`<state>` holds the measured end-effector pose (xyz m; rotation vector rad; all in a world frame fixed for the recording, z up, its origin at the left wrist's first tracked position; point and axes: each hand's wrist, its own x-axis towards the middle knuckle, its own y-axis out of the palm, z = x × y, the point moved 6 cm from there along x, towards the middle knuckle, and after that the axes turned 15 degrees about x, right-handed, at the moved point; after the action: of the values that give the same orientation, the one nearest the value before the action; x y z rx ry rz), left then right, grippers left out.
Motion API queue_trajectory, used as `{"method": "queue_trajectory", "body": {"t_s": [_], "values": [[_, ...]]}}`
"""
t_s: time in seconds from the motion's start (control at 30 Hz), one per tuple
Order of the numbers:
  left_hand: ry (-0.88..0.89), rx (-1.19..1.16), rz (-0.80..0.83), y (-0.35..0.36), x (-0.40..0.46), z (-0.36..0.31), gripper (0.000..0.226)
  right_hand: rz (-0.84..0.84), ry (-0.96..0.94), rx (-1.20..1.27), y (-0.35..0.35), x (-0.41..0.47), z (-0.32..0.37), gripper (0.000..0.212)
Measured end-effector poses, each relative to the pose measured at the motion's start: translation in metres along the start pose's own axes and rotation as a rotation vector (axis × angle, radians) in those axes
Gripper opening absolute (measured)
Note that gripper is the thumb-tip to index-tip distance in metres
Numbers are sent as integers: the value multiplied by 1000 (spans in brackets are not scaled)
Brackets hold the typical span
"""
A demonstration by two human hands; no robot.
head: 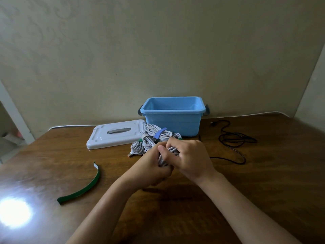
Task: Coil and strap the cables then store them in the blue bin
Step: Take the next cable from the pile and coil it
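Note:
My left hand (149, 166) and my right hand (191, 157) both grip a coil of white cable (165, 158) just above the table, in front of me. Behind them lies a pile of coiled white cables (151, 136), some bound with blue and green straps. The open blue bin (173, 115) stands at the back against the wall. A loose green strap (84, 185) curves on the table to the left. A loose black cable (235, 140) lies to the right of the bin.
The bin's white lid (114, 136) lies flat to the left of the bin. The brown wooden table (263, 182) reaches the wall at the back. A bright glare spot (14, 213) sits at the front left.

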<state>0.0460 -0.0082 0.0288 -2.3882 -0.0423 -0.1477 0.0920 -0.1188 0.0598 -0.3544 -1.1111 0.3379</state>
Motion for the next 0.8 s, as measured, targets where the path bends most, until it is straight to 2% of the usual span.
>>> {"method": "queue_trajectory", "body": {"t_s": [0.07,0.3,0.43,0.5,0.63,0.8], "values": [[-16,113,-42,-3,1,0,36,-19,35,-17,1,-1,-6,44],[39,607,-183,-7,1,-5,38,24,360,148,3,-1,-23,55],[76,893,-218,-4,0,-11,32,70,593,263,7,-6,-37,59],[66,987,-227,1,1,-12,28,80,638,292,7,-8,-41,59],[31,1012,-223,8,4,-7,24,75,609,256,5,-11,-37,58],[12,929,-217,7,-1,-1,34,89,563,211,6,-11,-27,56]]}}
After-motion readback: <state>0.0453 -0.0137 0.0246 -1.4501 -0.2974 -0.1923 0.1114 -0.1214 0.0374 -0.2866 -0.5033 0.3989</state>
